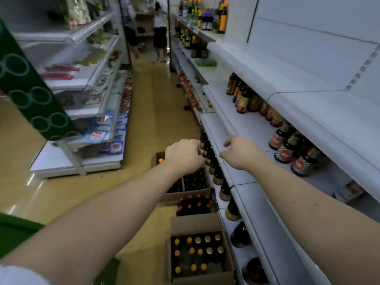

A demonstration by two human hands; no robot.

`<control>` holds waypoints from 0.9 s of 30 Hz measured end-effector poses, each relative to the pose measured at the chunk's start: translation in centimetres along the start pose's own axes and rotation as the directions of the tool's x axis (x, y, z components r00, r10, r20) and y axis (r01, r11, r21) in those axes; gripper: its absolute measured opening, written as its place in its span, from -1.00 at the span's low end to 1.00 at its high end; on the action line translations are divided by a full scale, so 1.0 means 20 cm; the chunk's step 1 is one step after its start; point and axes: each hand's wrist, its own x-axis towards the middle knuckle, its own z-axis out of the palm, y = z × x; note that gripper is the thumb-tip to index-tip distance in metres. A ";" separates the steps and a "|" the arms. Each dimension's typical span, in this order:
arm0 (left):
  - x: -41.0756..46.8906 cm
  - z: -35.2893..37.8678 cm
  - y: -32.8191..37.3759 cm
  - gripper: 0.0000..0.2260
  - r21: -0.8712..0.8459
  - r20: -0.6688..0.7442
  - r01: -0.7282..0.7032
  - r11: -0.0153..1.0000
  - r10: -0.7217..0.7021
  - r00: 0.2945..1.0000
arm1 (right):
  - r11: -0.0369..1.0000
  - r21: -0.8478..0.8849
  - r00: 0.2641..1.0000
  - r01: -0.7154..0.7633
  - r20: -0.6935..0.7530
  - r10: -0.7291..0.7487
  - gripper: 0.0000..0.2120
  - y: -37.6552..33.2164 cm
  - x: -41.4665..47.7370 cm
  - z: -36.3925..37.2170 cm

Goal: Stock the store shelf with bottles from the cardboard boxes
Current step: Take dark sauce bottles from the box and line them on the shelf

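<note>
My left hand [183, 156] reaches under the white shelf board [221, 130] and is closed around the neck of a dark bottle [202, 148], at the far end of a row of dark bottles [218, 174] on the lower shelf. My right hand [239, 153] rests on the front edge of that board with fingers loosely bent, holding nothing. On the floor below stand cardboard boxes: a near box [227, 254] of yellow-capped bottles, a pack of red-capped bottles [194, 204], and a box [191, 193] of dark bottles.
Labelled sauce bottles [287, 149] stand on the middle shelf to the right. Another small box [156, 157] sits farther along the floor. Shelving with packaged goods [98, 95] lines the aisle's left side. Two people [160, 27] stand at the far end.
</note>
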 end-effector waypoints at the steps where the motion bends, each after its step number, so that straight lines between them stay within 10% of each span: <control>1: 0.01 0.05 0.00 -0.88 0.002 0.009 0.023 1.000 -0.023 1.000 | 1.000 0.007 1.000 0.006 0.013 -0.006 -0.67 0.04 0.02 0.03; 27: -0.19 2.47 -0.57 -0.78 0.009 0.617 0.287 0.958 -0.231 0.752 | 0.969 0.050 0.810 -0.242 0.561 0.173 -0.87 1.14 0.20 2.46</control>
